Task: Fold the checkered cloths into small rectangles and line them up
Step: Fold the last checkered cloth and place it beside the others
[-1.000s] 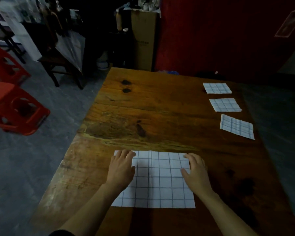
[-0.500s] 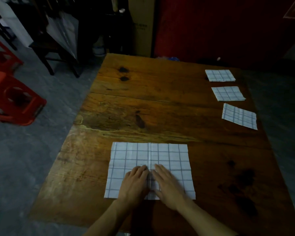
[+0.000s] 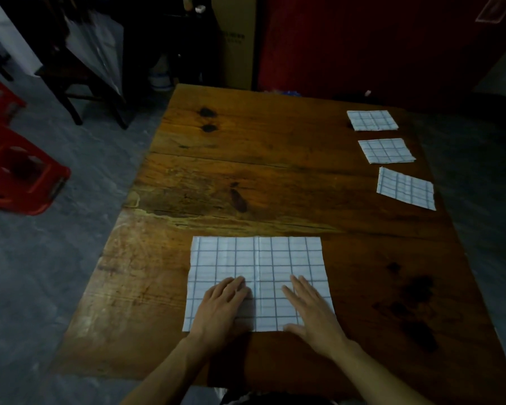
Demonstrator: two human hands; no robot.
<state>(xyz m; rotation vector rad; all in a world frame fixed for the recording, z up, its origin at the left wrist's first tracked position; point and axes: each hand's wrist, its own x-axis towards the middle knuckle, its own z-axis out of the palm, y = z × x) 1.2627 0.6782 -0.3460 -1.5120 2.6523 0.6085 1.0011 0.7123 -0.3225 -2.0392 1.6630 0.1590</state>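
The cloth (image 3: 257, 276) under the hands looks thin, soft and light. It should bend wherever it is lifted and slide easily on the wood, so the sensible hold is a pinch at two corners of one edge, probably the near ones, while the rest lies flat. It is white with a thin blue grid and a raised crease running front to back down its middle. It lies flat by the table's (image 3: 246, 176) near edge, roughly central.

The left hand (image 3: 221, 309) and right hand (image 3: 310, 311) both rest palm down on the cloth's near half, one each side of the crease, fingers spread flat and gripping nothing.

Three folded cloths sit along the right edge: the far one (image 3: 372, 120), the middle one (image 3: 386, 151), and the nearest (image 3: 405, 188), which sits askew. In this dim light its fold looks looser, though I cannot be sure.
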